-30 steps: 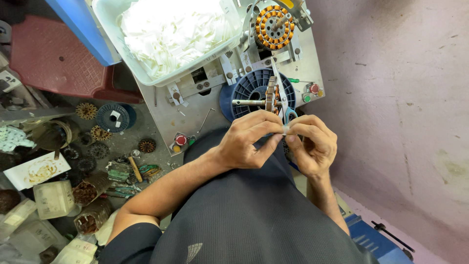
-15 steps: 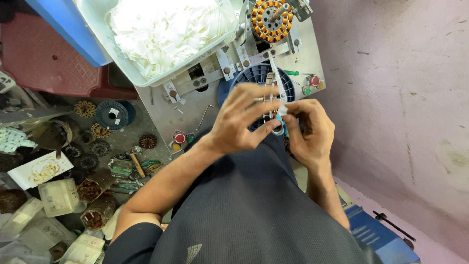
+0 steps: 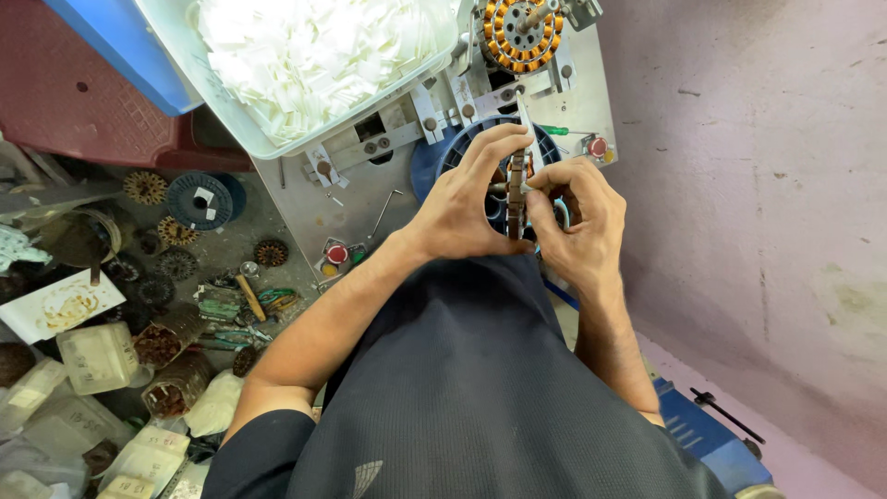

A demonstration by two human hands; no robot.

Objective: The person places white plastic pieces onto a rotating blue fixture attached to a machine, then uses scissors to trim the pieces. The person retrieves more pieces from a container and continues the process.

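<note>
Copper-wound stator (image 3: pixel 516 199) sits edge-on at upper centre, pinched between left hand (image 3: pixel 467 199) and right hand (image 3: pixel 577 217), both closed on it. Advisable: steady grip, fingertips clear of windings, above the blue spool (image 3: pixel 443 152).

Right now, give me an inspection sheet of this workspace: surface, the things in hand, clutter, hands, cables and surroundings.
Surface: grey metal machine plate with brackets, screws and red buttons.
Things in hand: small stator held edge-on between both hands, over a blue spool.
Clutter: white tray piled with white paper slips; a copper-wound stator mounted at the top; loose stators, another blue spool, tools and plastic packets on the floor at the left.
Hands: left hand and right hand both grip the stator; fingers curled round it.
Cables: nothing seen.
Surroundings: pinkish wall on the right; red plastic stool at upper left.
</note>
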